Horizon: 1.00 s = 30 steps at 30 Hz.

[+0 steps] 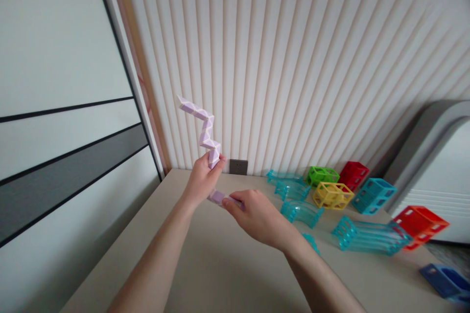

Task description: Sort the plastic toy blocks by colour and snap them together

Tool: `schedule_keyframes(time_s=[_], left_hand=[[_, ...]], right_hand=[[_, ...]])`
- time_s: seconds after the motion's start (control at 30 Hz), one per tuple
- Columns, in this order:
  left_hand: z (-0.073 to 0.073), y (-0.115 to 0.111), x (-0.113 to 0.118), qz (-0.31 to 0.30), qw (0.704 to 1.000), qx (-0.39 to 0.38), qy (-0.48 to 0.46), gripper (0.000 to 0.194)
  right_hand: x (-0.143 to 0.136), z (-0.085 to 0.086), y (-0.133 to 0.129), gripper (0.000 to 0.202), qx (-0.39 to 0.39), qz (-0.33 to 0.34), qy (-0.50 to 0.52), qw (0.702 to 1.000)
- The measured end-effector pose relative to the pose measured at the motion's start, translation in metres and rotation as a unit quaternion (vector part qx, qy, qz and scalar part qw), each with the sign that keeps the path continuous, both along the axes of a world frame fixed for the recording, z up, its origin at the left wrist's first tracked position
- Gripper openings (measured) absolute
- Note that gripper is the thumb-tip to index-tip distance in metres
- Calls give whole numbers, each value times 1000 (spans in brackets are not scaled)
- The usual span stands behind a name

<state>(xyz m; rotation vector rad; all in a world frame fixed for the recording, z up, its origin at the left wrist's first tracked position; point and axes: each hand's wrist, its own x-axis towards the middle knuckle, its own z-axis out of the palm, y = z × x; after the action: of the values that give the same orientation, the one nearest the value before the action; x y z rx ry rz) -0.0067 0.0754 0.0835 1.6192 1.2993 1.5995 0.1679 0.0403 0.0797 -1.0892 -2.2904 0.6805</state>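
Observation:
A purple and white snake puzzle (206, 129), bent in a zigzag, rises above my left hand (203, 178), whose fingers are closed on it. Lower and to the right, my right hand (253, 210) pinches another stretch of the purple puzzle, which shows between the two hands. The part of the puzzle behind my left hand is hidden. Both hands are held over the beige table (220, 264).
On the table's right are clear teal track pieces (301, 211), a green block frame (322, 176), a yellow one (333, 195), and red, blue and orange (422, 222) ones. Behind stands a ribbed wall with a dark socket (238, 167); white cabinet panels (66, 156) stand left.

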Motion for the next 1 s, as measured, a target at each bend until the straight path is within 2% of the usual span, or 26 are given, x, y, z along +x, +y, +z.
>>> schedule_keyframes(time_s=[0.1, 0.2, 0.27, 0.33, 0.4, 0.53, 0.6, 0.67, 0.73, 0.87, 1.0], left_hand=[[1, -5, 3, -98, 994, -39, -23, 32], [4, -11, 7, -203, 973, -60, -90, 30], [7, -13, 9, -231, 961, -45, -146, 28], [10, -14, 9, -209, 957, -14, -201, 27], [12, -11, 7, -153, 958, 16, -243, 27], [15, -4, 0, -23, 949, 55, -311, 28], [15, -1, -2, 6, 940, 46, -339, 33], [16, -2, -3, -12, 936, 17, -351, 43], [17, -4, -3, -55, 938, -27, -342, 51], [20, -14, -1, -101, 948, -108, -283, 55], [19, -20, 3, -93, 964, -109, -224, 63]], right_hand=[[11, 5, 7, 55, -95, 62, 17, 993], [23, 7, 18, 56, -216, 122, 34, 968], [26, 8, 23, 57, -266, 153, 51, 950], [27, 7, 25, 56, -275, 167, 75, 944], [25, 5, 25, 48, -246, 145, 106, 953], [22, 3, 23, 38, -112, 8, 143, 983], [23, 4, 23, 30, -39, -35, 144, 988], [25, 6, 25, 25, 17, -48, 138, 989], [28, 7, 28, 21, 77, -65, 137, 985], [34, 7, 34, 18, 189, -79, 130, 970], [36, 10, 32, 19, 213, -62, 129, 966]])
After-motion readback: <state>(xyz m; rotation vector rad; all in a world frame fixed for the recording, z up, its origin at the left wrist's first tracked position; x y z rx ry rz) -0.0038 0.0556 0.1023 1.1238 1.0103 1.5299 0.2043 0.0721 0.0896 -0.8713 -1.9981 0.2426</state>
